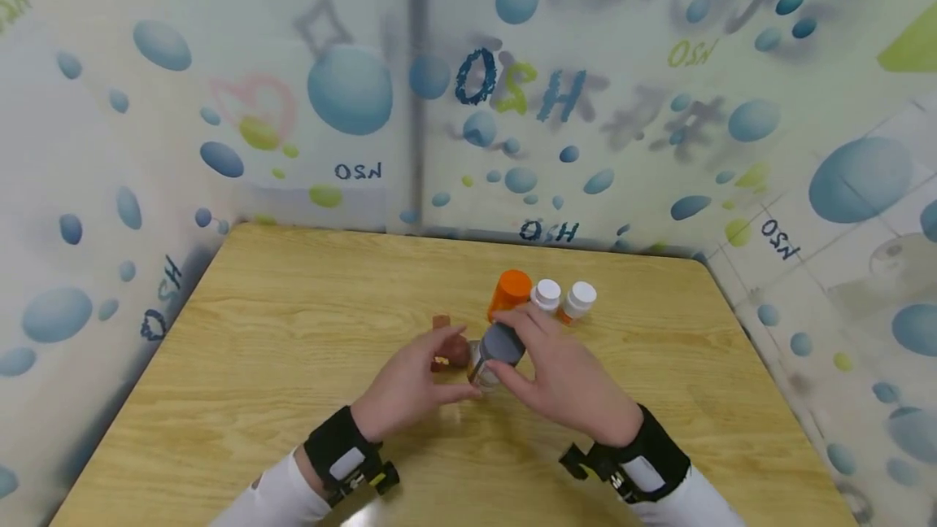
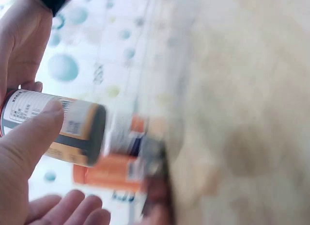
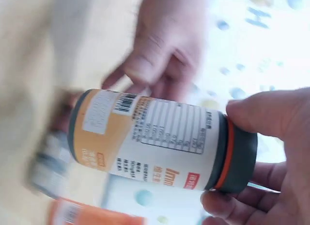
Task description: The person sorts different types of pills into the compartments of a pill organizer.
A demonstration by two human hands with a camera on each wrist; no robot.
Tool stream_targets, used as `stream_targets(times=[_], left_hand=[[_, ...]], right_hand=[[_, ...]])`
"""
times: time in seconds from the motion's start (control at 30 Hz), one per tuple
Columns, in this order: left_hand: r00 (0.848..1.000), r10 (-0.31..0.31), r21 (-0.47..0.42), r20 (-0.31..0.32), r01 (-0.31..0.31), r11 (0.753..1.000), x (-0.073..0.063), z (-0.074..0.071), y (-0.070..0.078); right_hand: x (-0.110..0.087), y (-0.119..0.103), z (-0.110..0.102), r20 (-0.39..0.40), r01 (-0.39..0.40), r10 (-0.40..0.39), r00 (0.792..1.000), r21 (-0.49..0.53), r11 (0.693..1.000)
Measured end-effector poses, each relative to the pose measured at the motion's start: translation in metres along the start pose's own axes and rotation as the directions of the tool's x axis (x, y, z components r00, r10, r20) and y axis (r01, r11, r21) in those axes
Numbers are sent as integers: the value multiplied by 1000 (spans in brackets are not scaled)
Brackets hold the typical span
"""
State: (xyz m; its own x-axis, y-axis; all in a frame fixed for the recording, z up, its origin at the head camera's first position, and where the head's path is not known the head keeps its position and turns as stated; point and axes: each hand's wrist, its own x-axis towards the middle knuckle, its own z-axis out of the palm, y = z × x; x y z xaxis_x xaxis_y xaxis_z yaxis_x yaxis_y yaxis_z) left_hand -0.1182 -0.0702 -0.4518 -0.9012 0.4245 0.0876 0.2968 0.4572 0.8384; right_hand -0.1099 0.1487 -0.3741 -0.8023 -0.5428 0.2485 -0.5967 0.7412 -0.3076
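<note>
A supplement bottle [image 3: 160, 142] with a white and orange label is held above the table. My right hand [image 1: 574, 372] grips it by its dark grey cap [image 1: 503, 344], thumb on one side and fingers on the other. An orange ring [image 3: 225, 152] shows below the cap. On the bottle's other side is my left hand [image 1: 410, 381], thumb and fingers spread apart around its lower part. In the left wrist view the left thumb [image 2: 36, 133] overlaps the label; whether it touches is unclear. Beyond the left fingers stands a reddish-brown object [image 1: 457, 351], partly hidden.
Behind the hands stand an orange bottle [image 1: 509, 291] and two white-capped bottles, one in the middle [image 1: 546, 294] and one at right [image 1: 580, 298]. A blurred greyish object [image 3: 48, 169] is near the brown one. Patterned walls [image 1: 351, 177] border the wooden table [image 1: 307, 291].
</note>
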Motion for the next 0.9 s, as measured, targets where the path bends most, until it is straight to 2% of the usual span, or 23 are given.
stream_targets(times=[0.1, 0.23, 0.3, 0.47, 0.63, 0.9], left_hand=[[995, -15, -5, -94, 15, 1000, 3, -14, -4], [984, -27, 77, -173, 41, 996, 5, -22, -11], [983, -28, 112, -183, 49, 992, 6, -23, -13], [986, -39, 119, -164, 59, 991, 7, -21, -17], [986, -52, 129, -159, 73, 989, 7, -19, -21], [985, -45, 202, -169, 79, 976, 8, -16, -31]], right_hand=[[23, 10, -11, -90, 32, -31, 995, 9, 999], [52, 25, -9, -148, 60, -60, 987, -3, 998], [64, 31, -2, -145, 60, -65, 987, -42, 997], [82, 39, 20, -80, 43, -55, 995, -151, 988], [88, 44, 41, -58, 20, -34, 998, -228, 973], [86, 51, 56, -100, -10, -21, 995, -306, 952]])
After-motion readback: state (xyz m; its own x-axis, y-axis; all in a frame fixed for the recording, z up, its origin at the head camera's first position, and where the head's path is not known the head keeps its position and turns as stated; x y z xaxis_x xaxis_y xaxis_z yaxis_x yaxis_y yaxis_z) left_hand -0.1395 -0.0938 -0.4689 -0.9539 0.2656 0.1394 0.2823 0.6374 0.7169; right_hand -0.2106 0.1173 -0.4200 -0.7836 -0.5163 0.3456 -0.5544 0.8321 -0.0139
